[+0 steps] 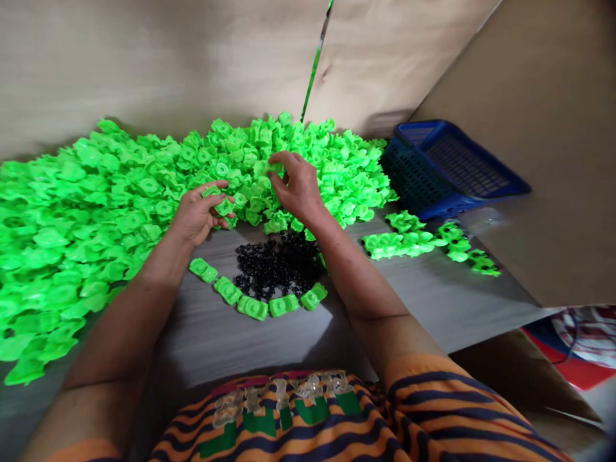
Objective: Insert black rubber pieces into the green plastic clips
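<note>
My left hand [195, 212] is closed round green plastic toy car bodies [224, 205], which show between the thumb and fingers. Over the front of a big heap of the same green pieces [158, 186], my right hand [299, 186] pinches one green car body [275, 168], partly hidden by the fingers. Below the hands lies a pile of small black parts [274, 264] that look like wheel axles. Several green car bodies [253, 307] form a curved row along the near side of that pile, apart from both hands.
A blue plastic basket [433, 208] leans tilted at the back right. In front of it are grouped green pieces [402, 245], some with black parts showing. The grey table [192, 343] meets a wooden board [192, 64] behind and a cardboard panel [543, 160] at right.
</note>
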The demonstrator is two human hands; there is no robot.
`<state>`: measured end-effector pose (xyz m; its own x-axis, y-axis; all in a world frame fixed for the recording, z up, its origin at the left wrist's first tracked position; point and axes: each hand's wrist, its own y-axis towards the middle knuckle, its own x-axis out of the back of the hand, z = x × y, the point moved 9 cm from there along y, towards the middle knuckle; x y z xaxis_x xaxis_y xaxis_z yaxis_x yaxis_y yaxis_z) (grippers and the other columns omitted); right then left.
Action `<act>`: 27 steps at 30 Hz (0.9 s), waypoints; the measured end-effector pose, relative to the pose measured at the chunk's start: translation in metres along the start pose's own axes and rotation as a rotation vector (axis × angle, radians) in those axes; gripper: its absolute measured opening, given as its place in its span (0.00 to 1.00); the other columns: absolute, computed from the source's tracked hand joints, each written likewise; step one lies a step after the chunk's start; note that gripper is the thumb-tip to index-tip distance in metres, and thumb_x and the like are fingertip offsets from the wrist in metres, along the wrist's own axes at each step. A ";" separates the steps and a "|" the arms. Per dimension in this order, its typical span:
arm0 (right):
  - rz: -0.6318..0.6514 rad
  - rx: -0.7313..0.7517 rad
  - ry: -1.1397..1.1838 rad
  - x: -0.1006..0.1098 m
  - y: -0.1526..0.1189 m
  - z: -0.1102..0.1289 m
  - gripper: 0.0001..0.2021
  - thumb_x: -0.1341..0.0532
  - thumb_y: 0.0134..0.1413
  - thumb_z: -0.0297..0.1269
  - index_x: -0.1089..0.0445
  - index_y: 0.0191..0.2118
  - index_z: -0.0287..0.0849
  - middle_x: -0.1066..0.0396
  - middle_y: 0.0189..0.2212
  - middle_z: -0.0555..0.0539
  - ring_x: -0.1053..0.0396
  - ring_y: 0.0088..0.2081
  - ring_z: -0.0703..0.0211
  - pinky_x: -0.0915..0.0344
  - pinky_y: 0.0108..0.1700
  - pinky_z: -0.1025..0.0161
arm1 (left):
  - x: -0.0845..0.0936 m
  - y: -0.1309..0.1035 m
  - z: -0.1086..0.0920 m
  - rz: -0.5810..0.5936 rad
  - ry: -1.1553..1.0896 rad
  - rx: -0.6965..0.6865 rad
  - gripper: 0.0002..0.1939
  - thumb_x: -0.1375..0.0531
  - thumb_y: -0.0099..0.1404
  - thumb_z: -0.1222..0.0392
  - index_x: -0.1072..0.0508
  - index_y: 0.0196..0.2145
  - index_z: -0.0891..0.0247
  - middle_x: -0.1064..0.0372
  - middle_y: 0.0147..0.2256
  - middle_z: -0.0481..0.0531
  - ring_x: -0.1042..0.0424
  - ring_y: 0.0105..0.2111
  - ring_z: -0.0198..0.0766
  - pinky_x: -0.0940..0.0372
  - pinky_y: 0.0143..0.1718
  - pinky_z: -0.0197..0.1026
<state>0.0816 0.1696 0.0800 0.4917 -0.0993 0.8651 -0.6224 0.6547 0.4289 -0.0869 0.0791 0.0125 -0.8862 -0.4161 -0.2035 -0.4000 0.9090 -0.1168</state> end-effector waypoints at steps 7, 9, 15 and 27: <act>0.063 -0.035 -0.239 -0.020 0.000 -0.030 0.32 0.45 0.69 0.35 0.48 0.75 0.42 0.36 0.62 0.30 0.40 0.63 0.29 0.35 0.57 0.34 | 0.001 -0.001 0.000 -0.001 0.030 -0.052 0.15 0.31 0.54 0.65 0.22 0.41 0.61 0.23 0.27 0.49 0.27 0.19 0.36 0.35 0.16 0.34; 0.048 -0.015 -0.245 -0.013 -0.002 -0.017 0.29 0.45 0.69 0.34 0.44 0.73 0.42 0.35 0.62 0.32 0.40 0.64 0.30 0.35 0.58 0.36 | 0.000 0.000 0.003 0.002 0.038 -0.054 0.15 0.31 0.53 0.65 0.23 0.41 0.61 0.24 0.27 0.48 0.26 0.20 0.37 0.33 0.17 0.35; 0.566 0.175 -0.114 -0.038 -0.030 0.056 0.17 0.44 0.64 0.24 0.22 0.53 0.38 0.21 0.46 0.37 0.26 0.50 0.46 0.33 0.50 0.55 | 0.009 0.004 0.006 -0.058 0.067 -0.073 0.17 0.29 0.52 0.63 0.28 0.39 0.60 0.23 0.30 0.51 0.19 0.30 0.44 0.27 0.23 0.37; 0.824 0.252 -0.227 -0.076 -0.059 0.057 0.18 0.41 0.64 0.22 0.20 0.55 0.35 0.18 0.50 0.31 0.21 0.56 0.42 0.30 0.47 0.59 | -0.002 -0.001 0.007 -0.020 0.049 -0.055 0.19 0.30 0.50 0.66 0.22 0.42 0.63 0.23 0.34 0.55 0.20 0.39 0.48 0.22 0.32 0.43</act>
<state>0.0463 0.0956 0.0041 -0.2872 0.1669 0.9432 -0.8538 0.4018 -0.3311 -0.0830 0.0785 0.0065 -0.8875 -0.4343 -0.1540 -0.4292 0.9007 -0.0665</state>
